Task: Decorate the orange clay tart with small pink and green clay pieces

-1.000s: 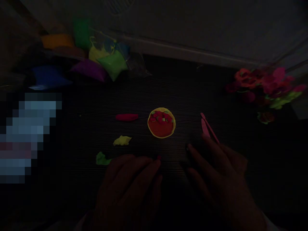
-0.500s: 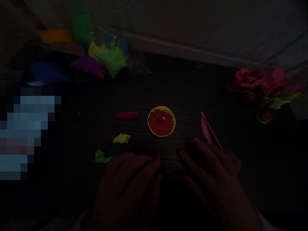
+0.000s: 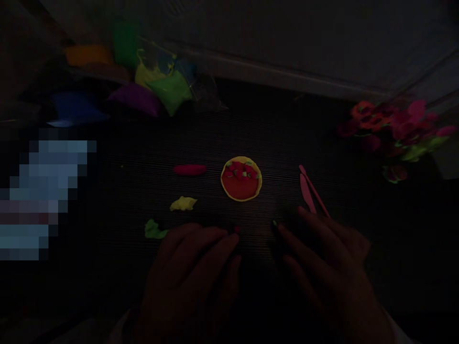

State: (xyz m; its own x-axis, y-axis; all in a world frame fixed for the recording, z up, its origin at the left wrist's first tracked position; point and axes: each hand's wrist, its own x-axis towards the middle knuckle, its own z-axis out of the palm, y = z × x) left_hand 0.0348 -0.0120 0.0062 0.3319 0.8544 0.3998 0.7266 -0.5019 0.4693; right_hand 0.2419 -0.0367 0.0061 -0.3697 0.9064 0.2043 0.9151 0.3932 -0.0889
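Low in the dim head view, my left hand (image 3: pixel 193 272) has its fingers curled together, and a tiny red clay piece (image 3: pixel 237 230) shows at their tips. My right hand (image 3: pixel 326 263) is spread with fingers apart. A tiny green clay bit (image 3: pixel 274 223) shows just beyond its fingertip; whether they touch is unclear. Ahead of both hands lies a round clay disc (image 3: pixel 240 189), orange-red with a yellow rim, topped by red and green bits along its far half. Green clay (image 3: pixel 153 230) is partly hidden behind my left hand.
Left of the disc lie a red clay roll (image 3: pixel 190 170) and a yellow clay lump (image 3: pixel 183 204). Two pink modelling tools (image 3: pixel 307 191) lie beyond my right hand. Coloured clay packets (image 3: pixel 172 91) sit far left, near a pixelated patch. Bright flower-like shapes (image 3: pixel 398 126) stand far right.
My right hand has shifted slightly right, and the tiny green bit now shows by its fingertip. My left hand has hardly moved. The view has shifted slightly.
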